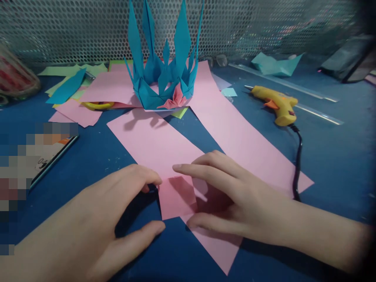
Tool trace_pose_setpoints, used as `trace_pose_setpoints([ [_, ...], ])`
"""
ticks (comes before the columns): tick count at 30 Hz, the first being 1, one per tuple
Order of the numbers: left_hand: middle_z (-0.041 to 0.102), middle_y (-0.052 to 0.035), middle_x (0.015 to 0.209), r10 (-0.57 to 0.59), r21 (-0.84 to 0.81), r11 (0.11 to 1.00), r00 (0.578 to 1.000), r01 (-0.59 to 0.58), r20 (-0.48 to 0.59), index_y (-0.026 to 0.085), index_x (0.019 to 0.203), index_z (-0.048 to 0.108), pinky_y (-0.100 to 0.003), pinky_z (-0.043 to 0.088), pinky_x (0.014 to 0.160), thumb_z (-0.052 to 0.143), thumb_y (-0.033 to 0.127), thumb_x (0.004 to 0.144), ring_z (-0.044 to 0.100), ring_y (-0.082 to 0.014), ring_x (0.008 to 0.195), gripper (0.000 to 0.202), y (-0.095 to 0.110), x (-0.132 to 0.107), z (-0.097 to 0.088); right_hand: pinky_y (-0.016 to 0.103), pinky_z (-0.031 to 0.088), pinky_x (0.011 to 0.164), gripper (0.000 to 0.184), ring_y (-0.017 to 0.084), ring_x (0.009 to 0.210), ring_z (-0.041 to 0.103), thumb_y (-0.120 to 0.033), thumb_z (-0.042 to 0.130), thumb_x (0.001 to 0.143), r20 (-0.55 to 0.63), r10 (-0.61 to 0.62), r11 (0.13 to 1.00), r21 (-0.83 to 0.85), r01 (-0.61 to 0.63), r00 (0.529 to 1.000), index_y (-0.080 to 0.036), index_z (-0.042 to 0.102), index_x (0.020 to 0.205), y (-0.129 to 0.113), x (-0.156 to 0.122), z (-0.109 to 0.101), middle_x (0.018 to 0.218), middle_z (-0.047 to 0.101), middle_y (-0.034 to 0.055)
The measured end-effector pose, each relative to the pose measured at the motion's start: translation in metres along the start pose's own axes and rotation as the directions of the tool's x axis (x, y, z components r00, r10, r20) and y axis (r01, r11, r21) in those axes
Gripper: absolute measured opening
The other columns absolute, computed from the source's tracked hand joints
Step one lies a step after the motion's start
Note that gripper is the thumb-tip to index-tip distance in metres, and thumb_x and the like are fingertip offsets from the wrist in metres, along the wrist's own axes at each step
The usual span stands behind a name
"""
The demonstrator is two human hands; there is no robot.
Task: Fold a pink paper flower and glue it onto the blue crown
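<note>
My left hand (pixel 117 211) rests on the blue table at the left edge of a small folded pink paper (pixel 176 197), its fingertips curled against the fold. My right hand (pixel 229 196) lies over the same piece from the right, fingers stretched out and pressing it down, thumb along its lower edge. The small piece sits on top of a long pink strip (pixel 152 141) that runs from the upper left to the lower right. A second long pink strip (pixel 243 141) lies just beyond my right hand.
A tall blue origami crown with a pink paper flower (pixel 166 74) stands at the back centre. A yellow glue gun (pixel 277 105) with a black cord lies at the right. Yellow scissors (pixel 98 105), paper scraps, a clear ruler (pixel 293 92) and a mesh wall are behind.
</note>
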State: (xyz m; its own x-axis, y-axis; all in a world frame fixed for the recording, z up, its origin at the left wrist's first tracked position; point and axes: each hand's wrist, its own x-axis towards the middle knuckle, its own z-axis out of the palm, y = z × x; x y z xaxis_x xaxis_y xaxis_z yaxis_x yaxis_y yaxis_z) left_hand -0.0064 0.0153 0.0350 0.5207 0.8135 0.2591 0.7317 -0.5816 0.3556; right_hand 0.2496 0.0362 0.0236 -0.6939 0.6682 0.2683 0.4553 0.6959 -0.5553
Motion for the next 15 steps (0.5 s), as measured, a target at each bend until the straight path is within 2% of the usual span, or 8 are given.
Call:
trace_pose_setpoints([
  [3,0.068,0.0105,0.081,-0.06,-0.076,0.995,0.997,0.063,0.047,0.034,0.106,0.054,-0.013,0.053,0.053,0.058,0.035,0.087,0.066,-0.0085,0.061,0.02,0.006,0.001,0.002,0.025,0.052,0.078,0.041,0.015,0.085,0.059,-0.016,0.06,0.093,-0.035,-0.014,0.997,0.08,0.016,0.999,-0.015,0.052,0.134,-0.005,-0.002,0.004,0.092,0.063,0.0037],
  [5,0.066,0.0141,0.075,-0.07,-0.134,0.988,0.997,0.073,0.03,0.035,0.101,0.052,-0.007,0.051,0.056,0.054,0.029,0.09,0.064,-0.0039,0.057,0.013,0.009,0.002,0.001,0.022,0.051,0.075,0.038,0.013,0.083,0.059,-0.009,0.054,0.094,-0.049,-0.052,0.99,0.125,0.058,0.997,-0.015,0.052,0.132,-0.007,-0.002,0.006,0.088,0.063,0.0017],
  [9,0.067,0.016,0.079,0.002,-0.114,0.994,1.0,-0.004,-0.018,0.034,0.098,0.051,-0.001,0.049,0.066,0.052,0.019,0.087,0.067,-0.0008,0.063,0.019,0.014,0.003,-0.001,0.021,0.052,0.08,0.039,0.012,0.088,0.061,-0.013,0.059,0.094,-0.055,-0.05,0.983,0.176,0.059,0.997,-0.015,0.05,0.132,-0.009,-0.001,0.01,0.099,0.063,0.0041],
  [12,0.07,0.0168,0.082,0.019,-0.103,0.994,1.0,-0.021,-0.014,0.034,0.098,0.051,-0.001,0.05,0.067,0.053,0.016,0.084,0.069,-0.0007,0.065,0.024,0.017,0.001,0.003,0.021,0.053,0.086,0.041,0.013,0.096,0.061,-0.015,0.065,0.09,-0.07,-0.025,0.993,0.112,0.032,0.997,-0.014,0.054,0.13,-0.009,0.0,0.011,0.111,0.057,0.0086],
  [15,0.07,0.0154,0.078,0.01,-0.124,0.992,0.998,-0.018,-0.064,0.034,0.102,0.052,-0.005,0.053,0.069,0.053,0.017,0.084,0.068,-0.0029,0.06,0.025,0.021,-0.003,0.01,0.023,0.054,0.082,0.031,0.014,0.094,0.061,-0.016,0.067,0.088,-0.106,-0.027,0.998,0.059,0.034,0.994,-0.013,0.059,0.117,-0.009,0.0,0.01,0.111,0.054,0.0096],
])
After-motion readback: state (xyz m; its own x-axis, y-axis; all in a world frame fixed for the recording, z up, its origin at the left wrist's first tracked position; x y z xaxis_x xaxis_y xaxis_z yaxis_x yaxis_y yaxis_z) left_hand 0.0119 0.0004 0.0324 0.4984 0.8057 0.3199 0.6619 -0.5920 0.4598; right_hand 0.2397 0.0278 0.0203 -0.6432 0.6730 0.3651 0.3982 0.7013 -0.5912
